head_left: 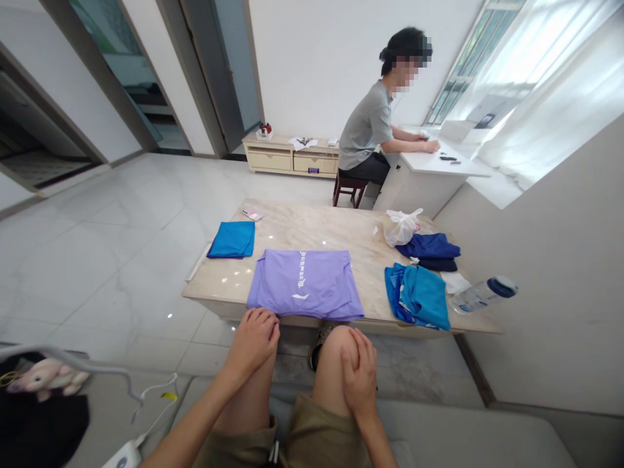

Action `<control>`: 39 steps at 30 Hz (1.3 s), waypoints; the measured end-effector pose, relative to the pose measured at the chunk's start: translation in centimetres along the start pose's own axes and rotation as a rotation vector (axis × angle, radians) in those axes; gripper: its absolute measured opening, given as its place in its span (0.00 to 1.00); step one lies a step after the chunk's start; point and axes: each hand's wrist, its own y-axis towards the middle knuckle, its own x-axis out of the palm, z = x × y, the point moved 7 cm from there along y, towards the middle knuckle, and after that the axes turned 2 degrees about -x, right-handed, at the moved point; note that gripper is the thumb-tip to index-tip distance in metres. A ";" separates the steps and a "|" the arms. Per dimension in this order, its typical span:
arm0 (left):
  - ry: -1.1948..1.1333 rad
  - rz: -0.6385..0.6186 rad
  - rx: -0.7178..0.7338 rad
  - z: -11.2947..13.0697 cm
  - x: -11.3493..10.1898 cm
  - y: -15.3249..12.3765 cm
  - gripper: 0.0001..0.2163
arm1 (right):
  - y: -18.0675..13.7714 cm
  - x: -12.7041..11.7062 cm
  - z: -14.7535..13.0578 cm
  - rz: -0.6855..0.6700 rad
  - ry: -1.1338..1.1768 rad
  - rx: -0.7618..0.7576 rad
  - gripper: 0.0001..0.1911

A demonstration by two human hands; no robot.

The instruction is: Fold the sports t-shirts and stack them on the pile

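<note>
A grey sofa (439, 435) sits on the near side of a marble tabletop (312, 227), and a folded lilac T-shirt (305, 284) lies flat at that tabletop's near edge. Well beyond the shirt, a co-worker (365, 123) sits on a wooden stool (350, 190) with both forearms on a white desk (439, 162). To the right of the shirt lie a folded navy garment (428, 250), a crumpled teal-blue garment (419, 296), a clear plastic bag (402, 227) and a water bottle (485, 292) with a dark blue cap. To the shirt's far left lie a folded blue cloth (231, 239) and, beyond that, a phone (252, 213). The shirt's long axis runs left to right, parallel to the near edge, and its white lettering (302, 270) runs away from the viewer. The shirt lies just ahead of the left hand (251, 344) and farther from the right hand (358, 374). Each hand rests on a bare knee, loosely curled, and neither grip holds anything.
</note>
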 end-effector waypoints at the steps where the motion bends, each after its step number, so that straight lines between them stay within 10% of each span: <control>1: -0.001 0.004 0.004 -0.1 -0.1 0.0 0.10 | -0.1 0.0 0.1 0.000 -0.006 0.001 0.26; 21: -0.115 0.091 -0.038 -6.6 -3.2 -4.4 0.11 | 0.2 2.2 -2.7 -0.018 -0.115 -0.026 0.31; 39: -0.044 0.052 -0.037 -4.8 -1.6 -3.0 0.11 | 0.0 0.3 0.3 0.019 -0.025 0.019 0.29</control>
